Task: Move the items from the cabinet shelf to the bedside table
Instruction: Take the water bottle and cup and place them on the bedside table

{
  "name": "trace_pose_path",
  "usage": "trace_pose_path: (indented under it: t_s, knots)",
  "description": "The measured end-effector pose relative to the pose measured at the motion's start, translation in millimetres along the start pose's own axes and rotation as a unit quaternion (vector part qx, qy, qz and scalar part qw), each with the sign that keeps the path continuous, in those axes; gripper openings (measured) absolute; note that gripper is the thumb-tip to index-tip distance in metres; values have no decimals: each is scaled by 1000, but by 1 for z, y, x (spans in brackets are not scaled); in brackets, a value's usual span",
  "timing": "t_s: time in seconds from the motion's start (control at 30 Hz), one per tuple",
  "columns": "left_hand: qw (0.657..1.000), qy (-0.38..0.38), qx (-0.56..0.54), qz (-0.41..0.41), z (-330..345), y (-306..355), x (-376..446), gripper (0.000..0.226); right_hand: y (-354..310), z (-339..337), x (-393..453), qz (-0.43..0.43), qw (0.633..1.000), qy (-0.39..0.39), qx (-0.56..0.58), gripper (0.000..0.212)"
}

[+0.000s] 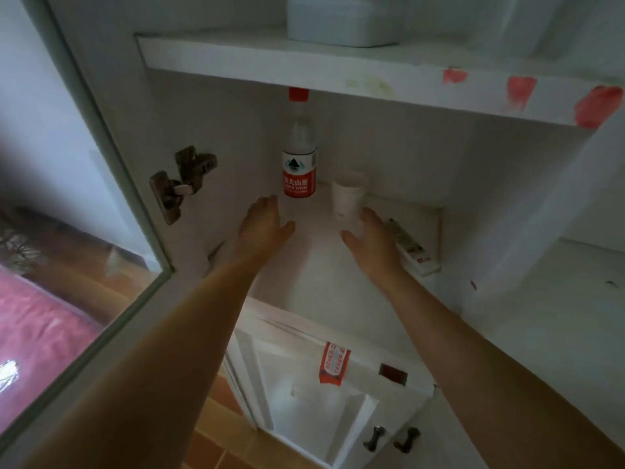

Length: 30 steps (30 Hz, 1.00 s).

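Note:
A clear water bottle (299, 154) with a red cap and red label stands upright at the back of the white cabinet shelf (314, 262). Beside it, to the right, stands a white paper cup (348, 196). A white remote control (407, 243) lies along the shelf's right wall. My left hand (265, 223) is stretched into the shelf just below the bottle, fingers apart, holding nothing. My right hand (370, 240) reaches in beside the cup, fingers spread, touching neither cup nor remote as far as I can see.
The glass cabinet door (84, 198) hangs open on the left, its hinge (182, 181) on the side wall. A white tub (345, 18) sits on the upper shelf (304, 67). Below are white lower doors with dark handles (392, 438). A red bedspread (37, 333) shows through the glass.

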<state>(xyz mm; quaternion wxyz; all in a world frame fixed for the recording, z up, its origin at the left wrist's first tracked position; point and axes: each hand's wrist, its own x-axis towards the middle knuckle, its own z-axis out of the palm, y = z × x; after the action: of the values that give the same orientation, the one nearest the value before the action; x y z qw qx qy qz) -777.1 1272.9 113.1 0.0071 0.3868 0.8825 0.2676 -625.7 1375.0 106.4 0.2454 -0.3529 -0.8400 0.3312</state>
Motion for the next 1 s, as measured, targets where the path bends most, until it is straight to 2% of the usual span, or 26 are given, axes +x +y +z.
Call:
trace_pose_path:
  t_s: [0.07, 0.23, 0.4, 0.5, 0.67, 0.77, 1.0]
  knots:
    - [1000, 1, -28, -1, 6, 2, 23, 69, 2, 4, 17, 31, 999, 22, 24, 52]
    - [992, 24, -118, -25, 19, 5, 61, 68, 6, 11, 49, 120, 988, 48, 80, 80]
    - [977, 55, -202, -46, 27, 4, 80, 66, 5, 21, 68, 140, 979, 76, 129, 89]
    - [964, 62, -254, -49, 32, 1, 88, 59, 4, 25, 74, 133, 976, 76, 154, 87]
    - [948, 60, -307, -51, 39, 6, 90, 62, 0, 28, 82, 128, 969, 106, 181, 74]
    - [940, 72, -330, -59, 41, 8, 90, 63, 1, 31, 88, 134, 969, 126, 164, 77]
    - [930, 93, -349, -62, 41, 10, 86, 56, 4, 34, 90, 143, 973, 128, 129, 59]
